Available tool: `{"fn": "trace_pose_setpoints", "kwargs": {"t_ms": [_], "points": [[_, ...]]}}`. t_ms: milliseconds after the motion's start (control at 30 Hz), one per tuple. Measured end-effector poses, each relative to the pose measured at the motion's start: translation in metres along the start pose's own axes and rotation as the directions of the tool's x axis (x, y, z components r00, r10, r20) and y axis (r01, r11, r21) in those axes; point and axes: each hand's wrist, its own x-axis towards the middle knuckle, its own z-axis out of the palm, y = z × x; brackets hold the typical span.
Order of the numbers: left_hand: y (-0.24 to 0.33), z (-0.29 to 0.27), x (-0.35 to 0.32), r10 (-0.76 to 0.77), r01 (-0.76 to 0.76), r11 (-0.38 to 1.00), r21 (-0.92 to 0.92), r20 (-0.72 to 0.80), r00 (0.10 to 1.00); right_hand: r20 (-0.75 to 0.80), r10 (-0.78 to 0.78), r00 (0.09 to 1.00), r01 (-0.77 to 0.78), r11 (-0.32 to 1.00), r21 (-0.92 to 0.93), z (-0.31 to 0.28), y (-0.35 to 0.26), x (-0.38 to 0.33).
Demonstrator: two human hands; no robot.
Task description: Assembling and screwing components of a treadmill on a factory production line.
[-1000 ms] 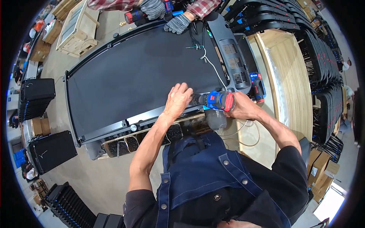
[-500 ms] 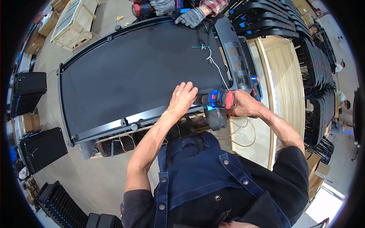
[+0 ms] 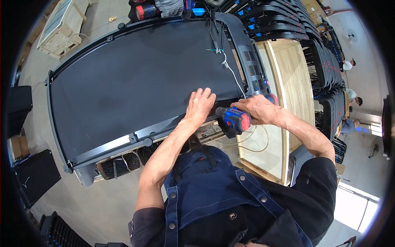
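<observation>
A treadmill deck with a black belt [image 3: 135,86] lies in front of me, its long near edge lined by a dark rail with a shiny metal strip [image 3: 105,147]. My left hand [image 3: 199,106] rests on the belt by this near edge, fingers loosely bent and a little apart; its thumb is mostly hidden. My right hand [image 3: 261,110] grips a blue, black and red cordless drill [image 3: 235,119] at the deck's near right corner. The drill's chuck points left toward my left hand, a short gap away. A white cable [image 3: 233,74] runs over the belt's right end.
Across the deck is a co-worker's gloved hand [image 3: 170,7] beside a red and black power tool [image 3: 145,12]. A wooden crate [image 3: 294,78] stands right of the deck, below stacked black frames [image 3: 277,24]. Another crate [image 3: 61,31] is at the far left.
My right hand has tilted the drill and drawn it slightly toward me. My left hand stays on the belt. A co-worker's gloved hand has left the far right belt edge. The view has shifted.
</observation>
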Motion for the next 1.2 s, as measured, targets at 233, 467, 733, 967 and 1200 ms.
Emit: {"fn": "trace_pose_setpoints", "kwargs": {"t_ms": [233,467,733,967,1200], "points": [[-0.004,-0.006,0.001,0.012,-0.013,0.998,-0.059,-0.024,1.000,-0.025,0.326,0.945,-0.301,0.899,0.319,0.025,-0.011,-0.007],[-0.005,-0.006,0.002,0.009,-0.010,0.997,-0.075,-0.019,1.000,-0.127,0.379,0.916,-0.315,0.880,0.355,0.048,-0.008,-0.027],[-0.004,0.002,0.002,-0.016,0.016,1.000,-0.004,0.009,1.000,-0.112,0.376,0.920,-0.303,0.862,0.406,0.055,-0.005,-0.029],[-0.002,-0.003,0.003,-0.022,0.022,0.998,-0.065,-0.001,1.000,-0.099,0.386,0.917,-0.297,0.828,0.476,0.056,-0.004,-0.032],[0.000,-0.007,0.003,-0.029,0.031,0.996,-0.088,0.016,0.999,-0.119,0.383,0.916,-0.292,0.841,0.455,0.057,-0.006,-0.029]]}}
